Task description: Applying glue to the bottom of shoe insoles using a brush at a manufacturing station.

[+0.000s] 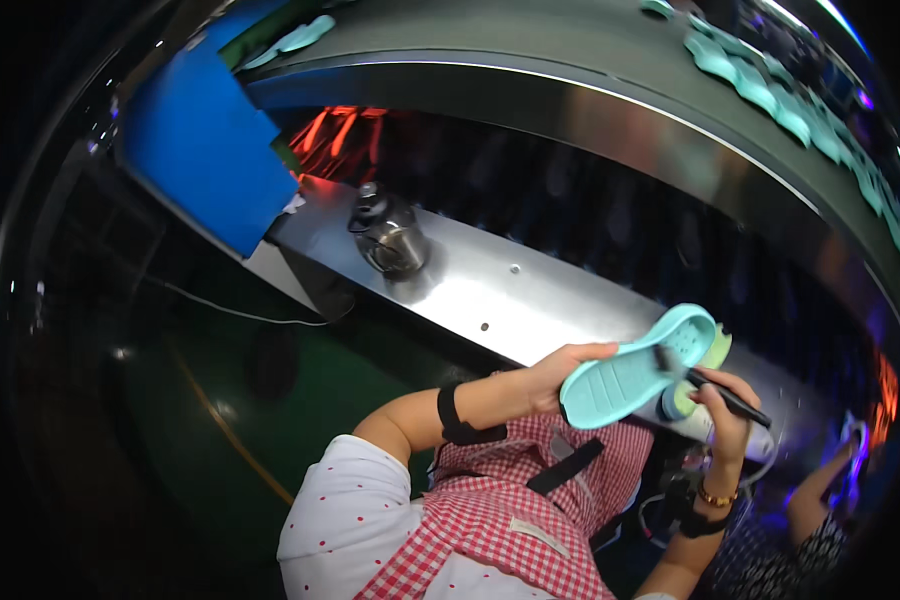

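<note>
Left hand [555, 372] grips the mint sole [635, 368]; right hand [727, 400] grips a black brush [712, 387].

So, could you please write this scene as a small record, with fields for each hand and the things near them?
left hand: the left hand holds a light turquoise shoe sole at one end, tread side up
right hand: the right hand holds a dark brush, its tip on the sole
under the sole: a pale container, partly hidden
work surface: a shiny metal shelf with a small metal cup
conveyor: a belt above carries more turquoise soles
left side: a blue panel
lower right: another person's hand
</note>
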### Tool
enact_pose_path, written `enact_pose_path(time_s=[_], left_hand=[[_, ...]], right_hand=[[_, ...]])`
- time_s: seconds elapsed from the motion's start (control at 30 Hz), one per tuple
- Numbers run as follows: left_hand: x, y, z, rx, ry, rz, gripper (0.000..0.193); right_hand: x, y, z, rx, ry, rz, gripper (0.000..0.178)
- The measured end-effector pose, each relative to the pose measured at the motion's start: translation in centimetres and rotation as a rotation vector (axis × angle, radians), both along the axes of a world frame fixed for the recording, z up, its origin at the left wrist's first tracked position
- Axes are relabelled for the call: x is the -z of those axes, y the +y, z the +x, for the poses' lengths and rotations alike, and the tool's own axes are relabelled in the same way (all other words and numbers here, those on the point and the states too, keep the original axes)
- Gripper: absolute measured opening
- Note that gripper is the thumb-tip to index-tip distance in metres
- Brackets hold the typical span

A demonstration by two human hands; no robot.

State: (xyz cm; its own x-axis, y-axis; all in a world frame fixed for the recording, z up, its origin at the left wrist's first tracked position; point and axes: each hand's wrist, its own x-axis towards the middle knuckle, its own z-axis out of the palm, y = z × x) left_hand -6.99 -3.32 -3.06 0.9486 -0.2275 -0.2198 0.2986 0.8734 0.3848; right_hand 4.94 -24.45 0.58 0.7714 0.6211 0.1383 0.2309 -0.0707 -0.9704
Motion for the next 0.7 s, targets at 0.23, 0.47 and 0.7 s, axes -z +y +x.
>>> enact_pose_path(time_s=[0.23, 0.47, 0.7], left_hand=[[1.7, 1.3, -0.7, -0.119, -0.018, -0.071, 0.047], [-4.9, 8.8, -3.9, -0.476, -0.393, 0.265, 0.054], [-16.6, 29.8, 2.0, -1.078, -0.680, -0.027, 0.073]], right_hand=[[1.5, 2.6, -4.0, -0.045, -0.145, -0.101, 0.022], [4.4, -2.6, -0.9, 0.073, 0.267, 0.462, 0.032], [3.4, -3.1, 0.6, 0.085, 0.352, 0.517, 0.027]])
